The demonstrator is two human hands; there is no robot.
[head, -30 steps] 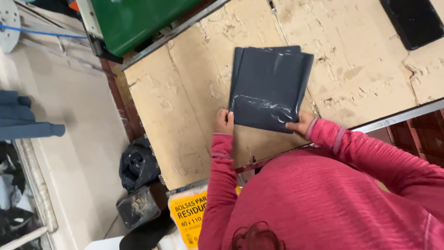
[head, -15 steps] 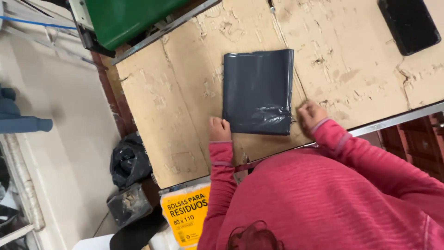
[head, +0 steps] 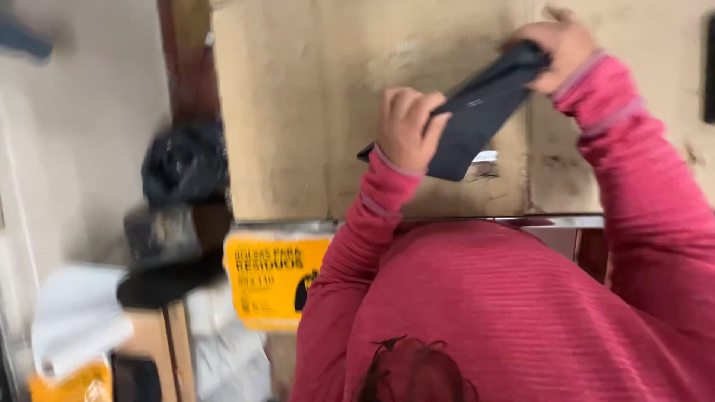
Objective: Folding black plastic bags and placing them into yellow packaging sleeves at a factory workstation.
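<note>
A folded dark grey plastic bag (head: 477,112) is held above the cardboard-covered table (head: 298,112), slanting from lower left to upper right. My left hand (head: 406,126) grips its lower end with the fingers curled over it. At the top of the view, my right hand (head: 555,45) pinches its upper end. Both arms are in red sleeves. The view is blurred.
The table's metal edge (head: 462,222) runs in front of my body. A yellow package (head: 272,279) hangs below the table on the left. Black bags (head: 182,167) lie on the floor at left, with white sheets (head: 78,316) nearby. A dark object (head: 709,67) sits at the table's right edge.
The grey bag lay flat on the cardboard under both hands. Now it is folded narrower and lifted off the table by both hands. The view has moved closer.
</note>
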